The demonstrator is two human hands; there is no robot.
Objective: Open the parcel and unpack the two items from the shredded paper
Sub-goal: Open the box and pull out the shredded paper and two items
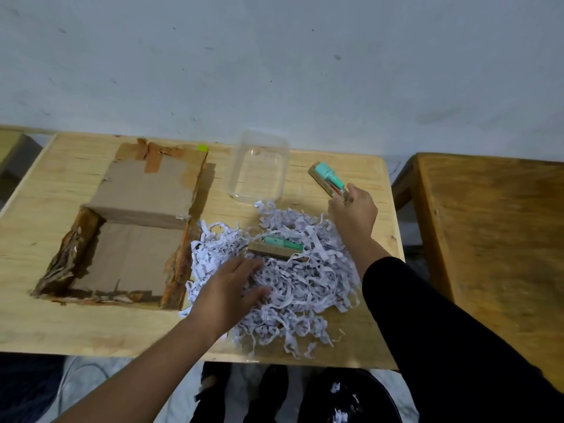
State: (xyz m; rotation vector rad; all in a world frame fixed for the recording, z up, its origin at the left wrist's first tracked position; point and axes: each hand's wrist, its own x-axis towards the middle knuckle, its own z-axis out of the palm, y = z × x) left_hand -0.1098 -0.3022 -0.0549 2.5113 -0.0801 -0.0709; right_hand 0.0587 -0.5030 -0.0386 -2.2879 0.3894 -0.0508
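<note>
Shredded paper (283, 270) under flat, spread left hand (235, 288); right hand (354, 215) grips teal item (328, 177) near table (61, 325) far edge.

1. A scuffed, pale grey wall (274, 62) rises behind a light wooden table (61, 315).
2. A darker wooden table (494, 227) stands just beside it at right.
3. Pale floor (91, 383) shows below, dimly lit.

Table (76, 325): opened parcel (128, 239) at left, flaps spread flat; shredded paper (305, 288) heaped just right of it, touching its right wall. One packaged item (276, 248) lies on the heap's far part; container (259, 167) stands behind the heap. Second packaged item (328, 178) right of container, second table (494, 224) farther right.
</note>
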